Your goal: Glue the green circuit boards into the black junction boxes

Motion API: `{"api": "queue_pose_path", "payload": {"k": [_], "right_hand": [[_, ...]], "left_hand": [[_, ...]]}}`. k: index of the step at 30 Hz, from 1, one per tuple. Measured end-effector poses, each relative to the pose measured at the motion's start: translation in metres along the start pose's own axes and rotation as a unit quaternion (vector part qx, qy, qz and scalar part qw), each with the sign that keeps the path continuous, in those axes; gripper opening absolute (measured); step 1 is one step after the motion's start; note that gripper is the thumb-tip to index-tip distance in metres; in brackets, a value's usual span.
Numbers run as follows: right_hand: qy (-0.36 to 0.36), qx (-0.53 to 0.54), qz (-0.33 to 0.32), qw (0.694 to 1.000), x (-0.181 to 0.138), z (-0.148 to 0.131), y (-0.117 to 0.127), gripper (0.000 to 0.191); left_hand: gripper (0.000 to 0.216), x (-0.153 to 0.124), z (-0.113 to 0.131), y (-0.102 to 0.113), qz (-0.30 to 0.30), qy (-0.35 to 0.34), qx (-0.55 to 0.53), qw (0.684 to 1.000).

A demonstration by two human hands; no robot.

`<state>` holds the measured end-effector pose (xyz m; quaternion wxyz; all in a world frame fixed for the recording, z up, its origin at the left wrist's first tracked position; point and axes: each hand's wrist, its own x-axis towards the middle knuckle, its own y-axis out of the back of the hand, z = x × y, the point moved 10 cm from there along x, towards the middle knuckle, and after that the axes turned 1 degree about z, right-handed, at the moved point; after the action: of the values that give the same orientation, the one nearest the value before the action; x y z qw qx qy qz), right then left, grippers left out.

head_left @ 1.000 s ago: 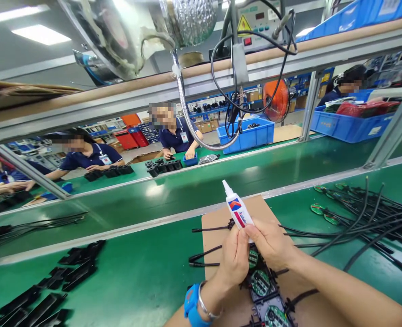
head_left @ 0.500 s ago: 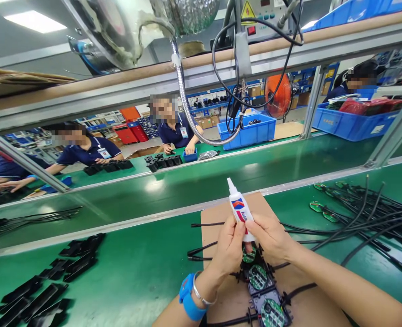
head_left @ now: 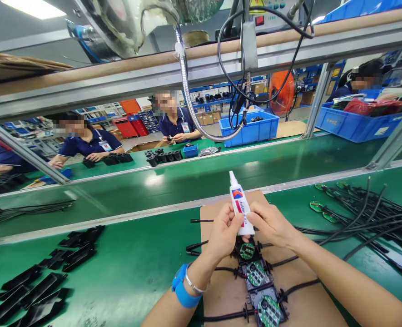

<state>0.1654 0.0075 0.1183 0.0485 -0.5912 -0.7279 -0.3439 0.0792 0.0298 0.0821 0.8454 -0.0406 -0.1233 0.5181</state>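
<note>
A white glue tube [head_left: 240, 204] with a pointed nozzle stands nearly upright between my hands, tip pointing up and away. My left hand [head_left: 227, 231], with a blue strap and a metal bangle at the wrist, pinches its lower left side. My right hand [head_left: 270, 223] grips it from the right, thumb pressed on the label. Just below the tube is a row of black housings holding round green circuit boards [head_left: 255, 274], with black cables leaving both sides. The row lies on a brown cardboard sheet [head_left: 224, 302]. My hands partly cover its far end.
Black plastic covers [head_left: 44, 288] lie at left on the green bench. At right is a heap of black cables [head_left: 374, 227] with circuit boards. A metal rail [head_left: 136, 213] crosses behind the cardboard. Co-workers sit beyond, near blue bins [head_left: 250, 127]; a flexible metal conduit [head_left: 187, 93] hangs overhead.
The tube and my hands have shifted slightly up relative to the boards, showing more of the farthest board. The view has tilted a little. Co-workers across the bench have moved their hands.
</note>
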Motion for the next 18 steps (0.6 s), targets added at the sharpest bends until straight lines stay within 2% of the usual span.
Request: {"api": "queue_pose_path", "payload": {"k": [2, 4, 6, 8, 11, 14, 18], "right_hand": [[0.113, -0.09, 0.025, 0.989, -0.001, -0.02, 0.009, 0.031], [0.216, -0.139, 0.027, 0.966, -0.006, -0.037, 0.006, 0.032], [0.259, -0.155, 0.033, 0.953, -0.009, -0.042, 0.001, 0.02], [0.248, -0.131, 0.055, 0.958, -0.009, -0.039, -0.001, 0.008], [0.199, -0.081, 0.064, 0.974, -0.008, -0.032, -0.004, 0.011], [0.157, -0.083, 0.09, 0.98, -0.008, -0.029, -0.002, 0.012], [0.133, -0.062, 0.115, 0.983, -0.008, -0.03, 0.004, 0.016]], "left_hand": [[0.044, 0.002, 0.004, 0.009, 0.031, -0.001, -0.008, 0.999], [0.041, 0.002, 0.007, 0.016, 0.057, -0.007, -0.015, 0.998], [0.041, 0.002, 0.009, 0.019, 0.075, -0.018, -0.025, 0.997], [0.043, 0.001, 0.01, 0.02, 0.082, -0.025, -0.034, 0.996], [0.043, 0.001, 0.012, 0.018, 0.074, -0.029, -0.028, 0.996], [0.038, 0.0, 0.016, 0.015, 0.059, -0.039, -0.005, 0.997], [0.039, -0.002, 0.008, 0.0, -0.002, -0.012, 0.004, 1.0]]}}
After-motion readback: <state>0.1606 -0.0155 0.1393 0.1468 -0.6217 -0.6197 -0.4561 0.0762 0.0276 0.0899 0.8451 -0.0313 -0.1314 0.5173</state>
